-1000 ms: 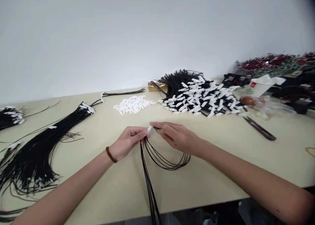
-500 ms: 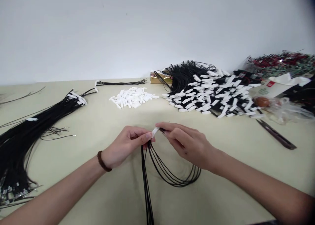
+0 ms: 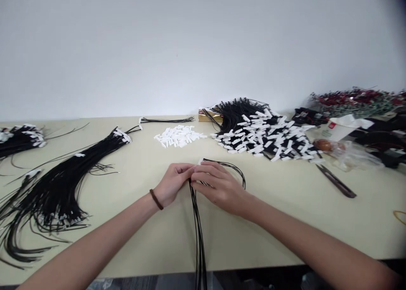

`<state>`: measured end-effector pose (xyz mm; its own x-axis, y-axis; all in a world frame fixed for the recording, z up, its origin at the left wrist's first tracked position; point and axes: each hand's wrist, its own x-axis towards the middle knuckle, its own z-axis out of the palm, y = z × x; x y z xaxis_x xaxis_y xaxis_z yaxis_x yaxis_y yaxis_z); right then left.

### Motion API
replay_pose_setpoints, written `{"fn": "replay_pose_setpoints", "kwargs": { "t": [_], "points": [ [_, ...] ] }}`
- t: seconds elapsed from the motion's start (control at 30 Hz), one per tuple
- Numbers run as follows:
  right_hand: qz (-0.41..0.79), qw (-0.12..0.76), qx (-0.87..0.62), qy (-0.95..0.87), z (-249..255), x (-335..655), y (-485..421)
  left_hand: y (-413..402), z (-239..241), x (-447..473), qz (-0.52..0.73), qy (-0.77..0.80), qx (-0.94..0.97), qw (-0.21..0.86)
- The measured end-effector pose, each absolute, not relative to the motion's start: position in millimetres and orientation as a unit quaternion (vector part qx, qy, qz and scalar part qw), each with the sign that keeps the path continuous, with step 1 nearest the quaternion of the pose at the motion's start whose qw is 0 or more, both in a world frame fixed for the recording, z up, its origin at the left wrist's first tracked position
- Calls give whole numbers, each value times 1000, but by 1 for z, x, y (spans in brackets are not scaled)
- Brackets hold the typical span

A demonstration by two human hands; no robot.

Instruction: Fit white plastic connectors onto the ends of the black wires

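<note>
In the middle of the head view, a white plastic connector [image 3: 200, 160] peeks out between my hands. Black wires [image 3: 197, 226] run from it, some hanging past the table's front edge and some looping out behind my right hand. My left hand [image 3: 174, 181], with a brown band on its wrist, is closed in a pinch on the connector. My right hand [image 3: 220, 184] meets it from the other side, its fingers bent over the wires and close against the left thumb. Its fingertips partly hide the connector.
Loose white connectors [image 3: 179, 136] lie in a heap ahead. Finished-looking wire bundles [image 3: 263, 133] are piled right of it. Black wire bundles [image 3: 76, 176] lie left. Dark snips [image 3: 336, 181], a paper cup [image 3: 336, 128] and a plastic bag [image 3: 358, 154] are at the right.
My right hand has shifted left, over the wires and against my left hand. The wire loop now curves behind the right hand instead of below it. The view has tilted and shifted.
</note>
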<state>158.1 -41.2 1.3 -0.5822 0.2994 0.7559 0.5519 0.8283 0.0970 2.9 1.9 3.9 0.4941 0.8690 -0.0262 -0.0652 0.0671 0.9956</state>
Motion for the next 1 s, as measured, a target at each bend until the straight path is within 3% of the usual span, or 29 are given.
{"fn": "replay_pose_setpoints", "kwargs": {
  "t": [0.13,0.27,0.4,0.5,0.63,0.77,1.0],
  "points": [
    [59,523,-280,-803,11,163,-39,4,2,0,394,360,586,609],
    [267,674,-350,-593,33,196,-34,4,2,-3,411,387,596,571],
    [186,762,-387,-485,50,232,-27,3,1,-5,430,395,597,550],
    [-9,717,-441,-540,47,232,-28,3,1,-5,439,399,593,545],
    [-183,544,-393,-718,27,202,-35,5,0,-4,448,396,578,555],
    [-196,479,-392,-761,12,179,-39,4,0,-4,454,384,567,570],
    [-190,467,-408,-761,10,178,-40,2,0,-2,445,363,570,587]
  ]
}}
